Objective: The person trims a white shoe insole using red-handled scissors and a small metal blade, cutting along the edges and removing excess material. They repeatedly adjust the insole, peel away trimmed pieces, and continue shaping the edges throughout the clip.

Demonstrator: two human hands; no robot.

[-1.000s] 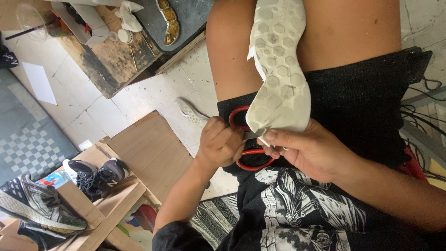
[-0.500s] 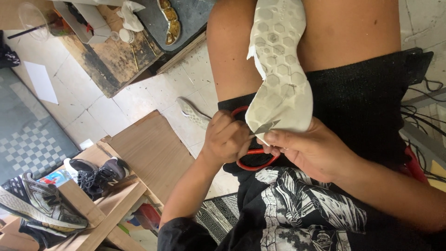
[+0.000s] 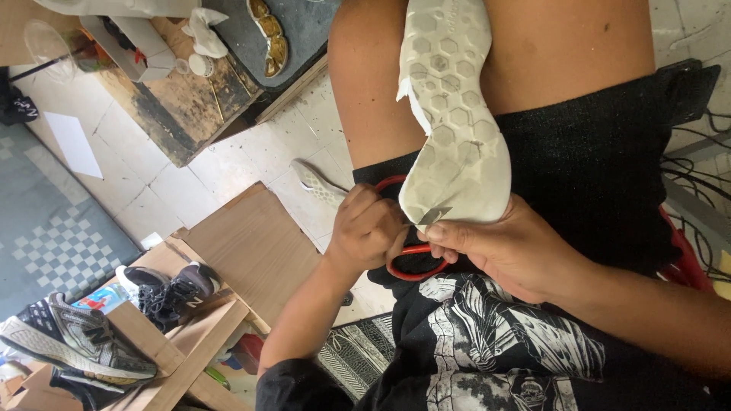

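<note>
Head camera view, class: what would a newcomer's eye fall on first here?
The white shoe sole with its hexagon tread lies along the person's lap, top centre. Below it, the left hand works red-handled scissors at the sole's edge while the right hand steadies it.

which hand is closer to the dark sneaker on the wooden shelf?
Left. The left hand, gripping the red-handled scissors, sits on the side toward the dark sneaker. The right hand, holding the white sole, is farther away, beyond the scissors.

Soft daylight is washing evenly over my view, leaving only faint shadows; the white sole (image 3: 449, 114) at one o'clock is glaring slightly, and edges are blurring mildly.
</note>
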